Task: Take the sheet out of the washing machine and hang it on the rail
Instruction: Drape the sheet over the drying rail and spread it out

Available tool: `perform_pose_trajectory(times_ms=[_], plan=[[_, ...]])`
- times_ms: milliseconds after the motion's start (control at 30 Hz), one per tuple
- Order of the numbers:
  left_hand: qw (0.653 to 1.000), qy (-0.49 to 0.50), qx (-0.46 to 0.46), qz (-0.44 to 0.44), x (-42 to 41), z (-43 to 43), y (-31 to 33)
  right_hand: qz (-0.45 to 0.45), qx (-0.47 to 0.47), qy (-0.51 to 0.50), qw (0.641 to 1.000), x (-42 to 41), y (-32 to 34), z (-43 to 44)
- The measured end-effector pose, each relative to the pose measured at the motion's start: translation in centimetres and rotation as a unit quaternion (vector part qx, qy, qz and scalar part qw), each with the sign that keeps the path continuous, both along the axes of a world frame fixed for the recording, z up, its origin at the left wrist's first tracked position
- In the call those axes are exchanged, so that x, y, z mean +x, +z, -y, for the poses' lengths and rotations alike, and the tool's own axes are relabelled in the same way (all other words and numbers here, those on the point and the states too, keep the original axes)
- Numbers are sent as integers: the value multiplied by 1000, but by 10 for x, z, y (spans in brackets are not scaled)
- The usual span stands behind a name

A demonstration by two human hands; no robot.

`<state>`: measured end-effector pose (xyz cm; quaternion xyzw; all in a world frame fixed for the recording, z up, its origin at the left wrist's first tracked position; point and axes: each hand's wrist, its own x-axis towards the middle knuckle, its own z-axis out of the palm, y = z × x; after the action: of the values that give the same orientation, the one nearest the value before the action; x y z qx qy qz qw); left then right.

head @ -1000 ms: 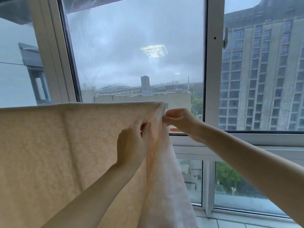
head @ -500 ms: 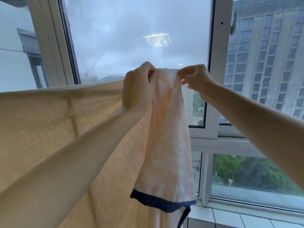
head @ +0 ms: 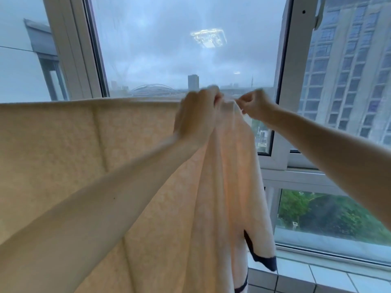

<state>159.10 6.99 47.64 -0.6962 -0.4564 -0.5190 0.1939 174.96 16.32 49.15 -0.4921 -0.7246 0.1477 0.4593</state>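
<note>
Sheet (head: 63, 157) hangs spread across the left, top edge level, right end bunched into folds. It's prob. draped over a rail, which the fold hides. L hand (head: 196, 117) grips the top edge near the corner. R hand (head: 255, 106) pinches the corner just beside it, though it's blurred. Navy hem (head: 264, 260) dangles low right, above tiled sill (head: 330, 278). There's open room right of the sheet up to window frame (head: 294, 60).

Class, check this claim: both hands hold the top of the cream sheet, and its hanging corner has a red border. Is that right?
Not quite. The border on the hanging corner is dark blue, not red, as the head view shows. The left hand and right hand do hold the top of the cream sheet.
</note>
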Motion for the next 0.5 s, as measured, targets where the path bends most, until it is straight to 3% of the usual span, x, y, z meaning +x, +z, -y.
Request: perform_pose_trajectory(times_ms=[133,333,433,500], plan=[[1000,-17,1,-11,3,-1,-25,37,-48,19,998,-3,-41,5],[1000,-30,8,0,5,10,-24,32,-85,87,992,-1,-42,24],[996,-47,41,61,4,16,-16,1,-22,58,998,0,-37,26],[997,-52,39,52,5,16,-20,-16,10,42,999,1,-37,26]])
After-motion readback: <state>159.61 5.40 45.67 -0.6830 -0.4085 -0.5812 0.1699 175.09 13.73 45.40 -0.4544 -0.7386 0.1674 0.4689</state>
